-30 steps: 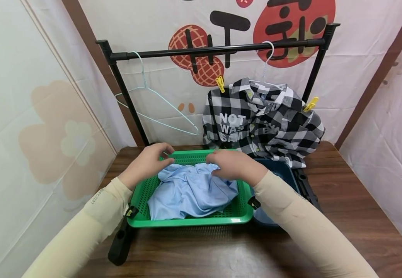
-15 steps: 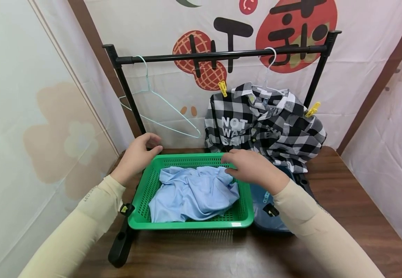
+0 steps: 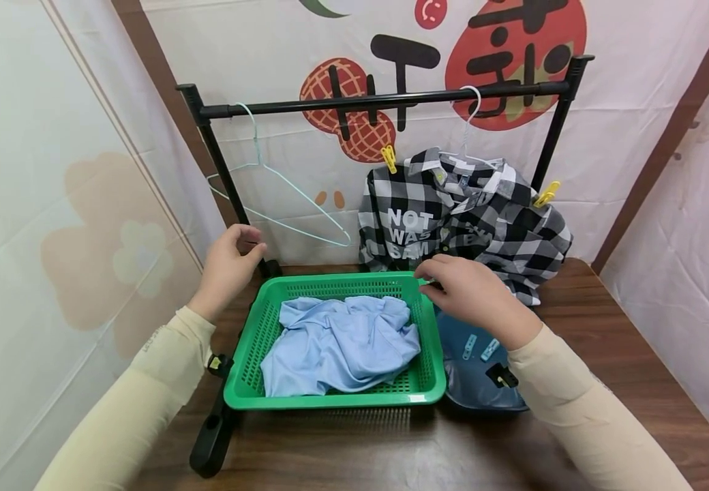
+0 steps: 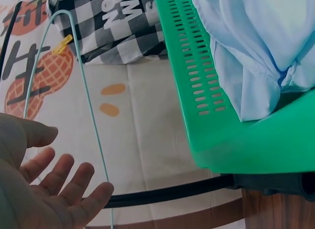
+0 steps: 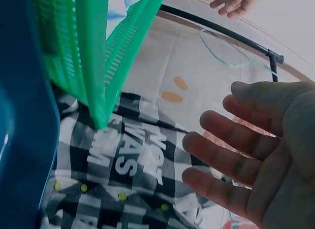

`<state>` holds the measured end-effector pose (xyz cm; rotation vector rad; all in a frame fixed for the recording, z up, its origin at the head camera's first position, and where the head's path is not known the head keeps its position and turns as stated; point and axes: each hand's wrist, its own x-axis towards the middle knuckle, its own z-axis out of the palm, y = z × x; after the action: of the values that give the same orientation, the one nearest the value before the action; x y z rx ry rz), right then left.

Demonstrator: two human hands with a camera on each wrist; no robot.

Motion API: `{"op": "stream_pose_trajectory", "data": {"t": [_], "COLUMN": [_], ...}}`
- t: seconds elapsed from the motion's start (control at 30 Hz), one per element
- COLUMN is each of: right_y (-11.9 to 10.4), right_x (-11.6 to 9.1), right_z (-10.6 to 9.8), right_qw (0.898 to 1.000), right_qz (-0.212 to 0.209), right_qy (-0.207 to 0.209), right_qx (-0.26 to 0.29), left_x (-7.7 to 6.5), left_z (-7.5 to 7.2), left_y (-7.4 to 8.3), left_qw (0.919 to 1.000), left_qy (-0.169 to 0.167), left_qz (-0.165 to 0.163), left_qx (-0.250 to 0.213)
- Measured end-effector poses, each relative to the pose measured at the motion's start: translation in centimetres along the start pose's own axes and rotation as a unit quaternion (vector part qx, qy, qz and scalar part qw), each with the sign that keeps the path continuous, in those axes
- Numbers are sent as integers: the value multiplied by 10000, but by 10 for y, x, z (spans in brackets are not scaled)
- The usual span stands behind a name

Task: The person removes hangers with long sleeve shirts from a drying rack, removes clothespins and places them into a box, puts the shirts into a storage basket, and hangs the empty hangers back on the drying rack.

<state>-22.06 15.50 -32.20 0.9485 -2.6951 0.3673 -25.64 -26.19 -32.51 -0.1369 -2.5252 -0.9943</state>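
A crumpled light blue garment lies in the green perforated basket. My left hand is held in the air by the basket's far left corner; in the left wrist view its fingers are relaxed, with nothing in them. Above the basket's right rim is my right hand, also empty, its fingers loosely spread in the right wrist view. Near the left hand a pale green hanger hangs bare from the black rack. Past the right hand hangs a black-and-white checked shirt.
The shirt is on a white hanger, with yellow clothespins at its shoulders. Right of the basket is a dark blue bin holding light blue clips. A black rack foot extends along the wooden table.
My hands have moved apart, the left one leftward and the right one rightward, away from over the garment. The clips in the blue bin have come into sight. Garment and basket stay put.
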Motion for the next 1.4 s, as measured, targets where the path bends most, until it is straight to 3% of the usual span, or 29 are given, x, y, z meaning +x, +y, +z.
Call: {"op": "stream_pose_trajectory", "data": {"t": [0.37, 0.63, 0.97, 1.4], "right_y": [21, 39, 59, 83], "right_x": [-18, -29, -41, -57], "right_z": [-11, -16, -24, -30], "right_qw": [9980, 9946, 9905, 9800], "right_qz": [541, 922, 1204, 1834], "right_qy": [300, 464, 643, 747], "right_qx": [-89, -81, -158, -208], "left_x": [17, 26, 50, 82], "left_z": [-4, -7, -9, -6], "left_y": [-8, -16, -21, -31], "left_qw": [9964, 9929, 9839, 9823], "left_qy": [757, 981, 1274, 1309], "left_qz": [-338, -584, -997, -1020], "left_qx": [-153, -326, -756, -873]}}
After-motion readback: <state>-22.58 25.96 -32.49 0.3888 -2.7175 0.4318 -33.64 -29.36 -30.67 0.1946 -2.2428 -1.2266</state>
